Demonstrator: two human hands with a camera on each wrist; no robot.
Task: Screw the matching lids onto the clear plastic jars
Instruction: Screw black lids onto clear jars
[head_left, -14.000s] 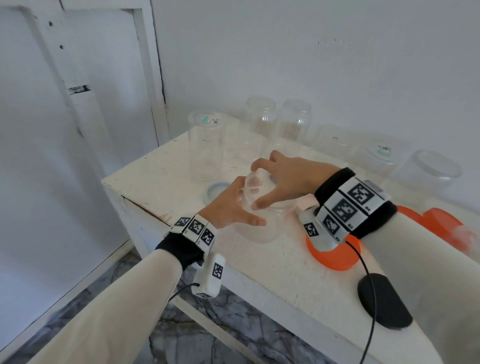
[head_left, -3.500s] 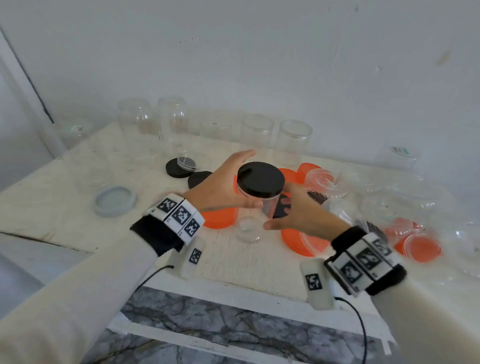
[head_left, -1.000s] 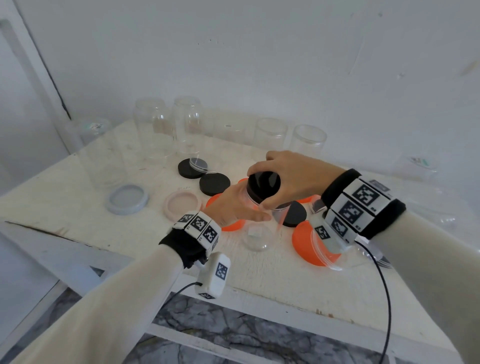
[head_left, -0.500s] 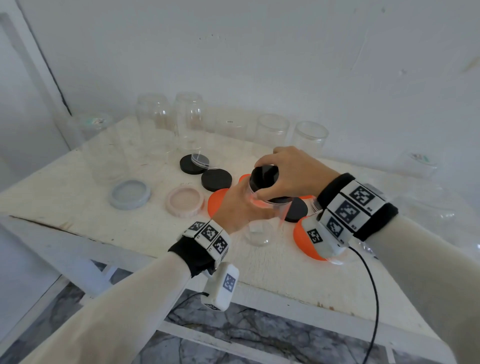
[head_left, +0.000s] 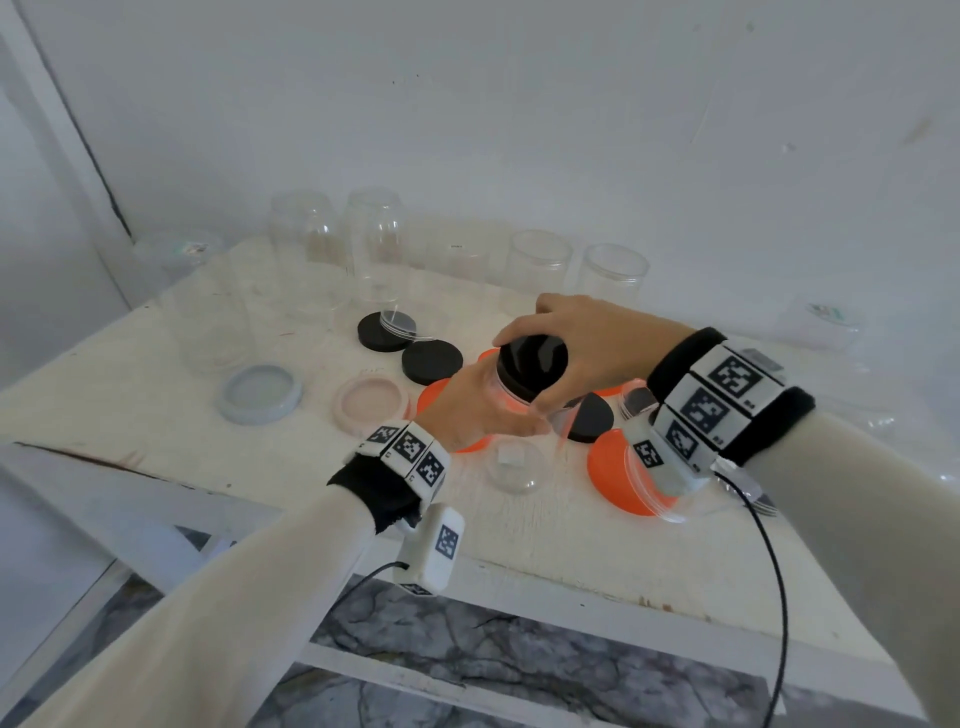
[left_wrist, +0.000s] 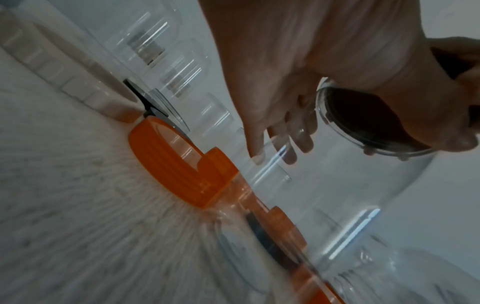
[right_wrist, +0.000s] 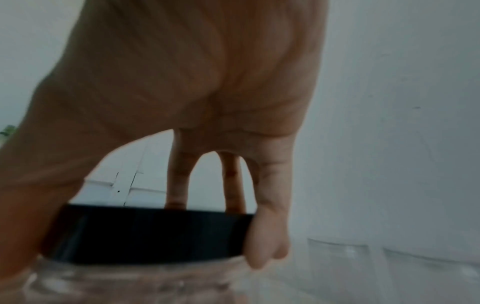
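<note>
Centre frame, above the counter (head_left: 156, 395): left hand (head_left: 470, 410) wraps the clear jar (head_left: 511, 436), right hand (head_left: 582, 343) grip closed round black lid (head_left: 530, 364); best to hold jar steady, lid level, turn until snug.

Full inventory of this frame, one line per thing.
Held jar: 1, clear, centre, gripped by left hand.
Black lid: 1, on held jar, under right hand.
Loose black lids: 3 seen, mid-table.
Orange lids: several, partly hidden, around the hands.
Grey lid: 1, left.
Pink lid: 1, right of grey lid.
Empty jars: several, clear, back row by wall.
Table: 1, white.
Left hand: holds jar.
Right hand: fingers round black lid.
</note>
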